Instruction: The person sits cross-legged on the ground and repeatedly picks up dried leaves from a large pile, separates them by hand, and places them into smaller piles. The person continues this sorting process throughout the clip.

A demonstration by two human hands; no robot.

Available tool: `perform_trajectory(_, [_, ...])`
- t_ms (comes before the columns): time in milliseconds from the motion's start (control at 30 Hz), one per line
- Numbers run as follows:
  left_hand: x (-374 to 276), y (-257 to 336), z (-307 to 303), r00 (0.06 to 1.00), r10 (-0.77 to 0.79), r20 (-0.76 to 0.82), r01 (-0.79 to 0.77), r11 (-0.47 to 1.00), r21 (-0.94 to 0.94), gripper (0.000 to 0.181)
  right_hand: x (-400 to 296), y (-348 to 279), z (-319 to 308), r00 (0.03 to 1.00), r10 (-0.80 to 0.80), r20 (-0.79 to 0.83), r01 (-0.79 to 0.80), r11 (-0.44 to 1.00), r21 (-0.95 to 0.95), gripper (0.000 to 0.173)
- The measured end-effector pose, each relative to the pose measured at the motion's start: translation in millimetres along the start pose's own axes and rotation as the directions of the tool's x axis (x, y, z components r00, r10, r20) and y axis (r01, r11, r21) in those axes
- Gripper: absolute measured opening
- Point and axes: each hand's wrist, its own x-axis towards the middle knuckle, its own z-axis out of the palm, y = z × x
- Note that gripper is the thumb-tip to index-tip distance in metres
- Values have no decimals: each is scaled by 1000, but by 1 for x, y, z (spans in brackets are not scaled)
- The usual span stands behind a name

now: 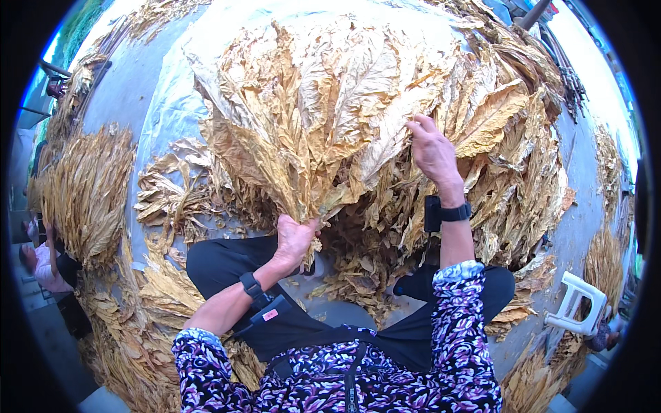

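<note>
My left hand [296, 237] is closed around the stem ends of a fanned bunch of dried tobacco leaves [310, 129], which spreads upward and away from my lap. My right hand [434, 147] is raised at the bunch's right side, its fingers bent beside the edge of a pale leaf [382, 149]; whether the fingertips pinch it I cannot tell. Just right of that hand lies a broad yellow leaf [493, 118] on a large heap of dried leaves [516, 206].
Pale plastic sheeting [170, 113] lies under the leaves. More leaf piles [88, 191] are at the left. A white plastic stool [578, 304] stands at the right, near thin sticks [565, 77] farther up. One person [46, 266] is at far left, another [603, 335] at far right.
</note>
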Motion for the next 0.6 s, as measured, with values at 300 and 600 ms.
perform_trajectory(300, [6, -13, -8, 980, 181, -79, -164, 970, 181, 16, 74, -58, -10, 679, -67, 732, 346, 907, -238, 17])
perform_trajectory(600, [0, 21, 2, 1000, 5, -14, -7, 993, -115, 11, 35, 26, -26, 761, 649, -15, 149, -152, 977, 17])
